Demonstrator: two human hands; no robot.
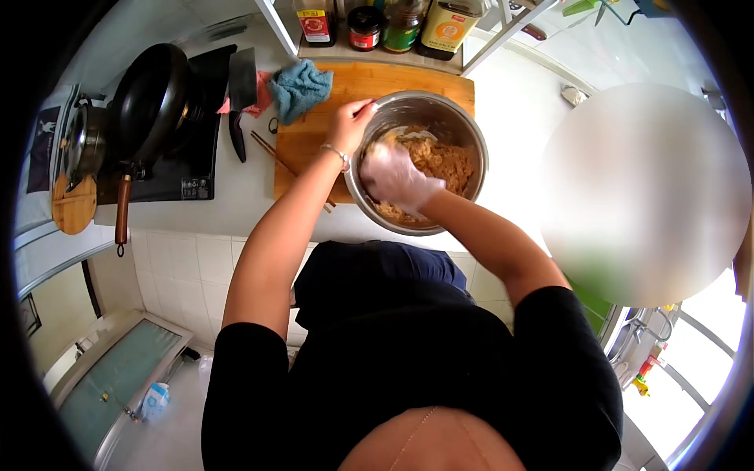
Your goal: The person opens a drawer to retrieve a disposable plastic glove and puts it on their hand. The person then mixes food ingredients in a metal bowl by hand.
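Observation:
A large steel mixing bowl (440,107) stands partly on a wooden cutting board (314,145). My left hand (351,125) grips its rim at the upper left, thumb and fingers over the edge. Inside the bowl lies a brown, lumpy, minced-looking mixture (446,163). Covered by a clear plastic glove, my right hand (395,177) is down in the bowl against the left part of the mixture. Motion blurs this hand, and its fingers cannot be made out. Chopsticks (272,151) lie on the board's left edge, partly under my left forearm.
Left of the board are a blue cloth (300,88), a cleaver (242,78), a black-handled knife (237,137) and a wok (149,98) on a black cooktop. Sauce bottles (404,25) and an oil jug (450,30) line a shelf behind. A blurred disc hides the right side.

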